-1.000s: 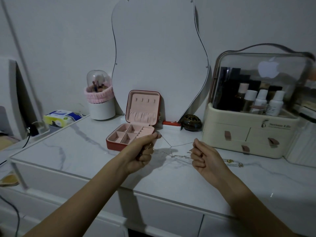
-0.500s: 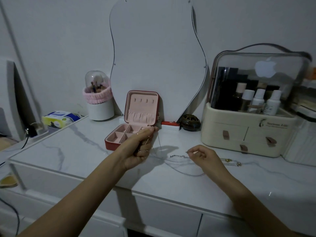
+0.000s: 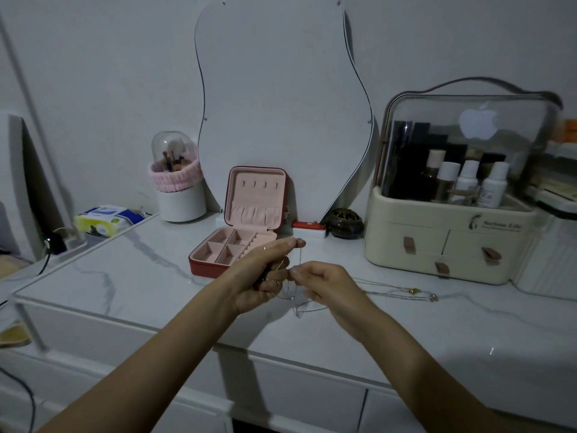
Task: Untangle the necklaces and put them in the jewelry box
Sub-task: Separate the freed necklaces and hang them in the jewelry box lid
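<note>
Fingers of my left hand (image 3: pixel 263 276) and right hand (image 3: pixel 324 284) both pinch one thin necklace chain (image 3: pixel 299 257) just before the open jewelry box (image 3: pixel 237 245); more necklaces (image 3: pixel 402 293) lie right of it.

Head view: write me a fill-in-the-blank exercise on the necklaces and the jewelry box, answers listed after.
1. The lid of the jewelry box stands ____.
2. Both the left hand and the right hand pinch a thin ____.
3. The necklaces on the marble top lie in front of the cream organizer, on the ____ side of the right hand.
4. The box lining is ____.

Answers: open; chain; right; pink
</note>
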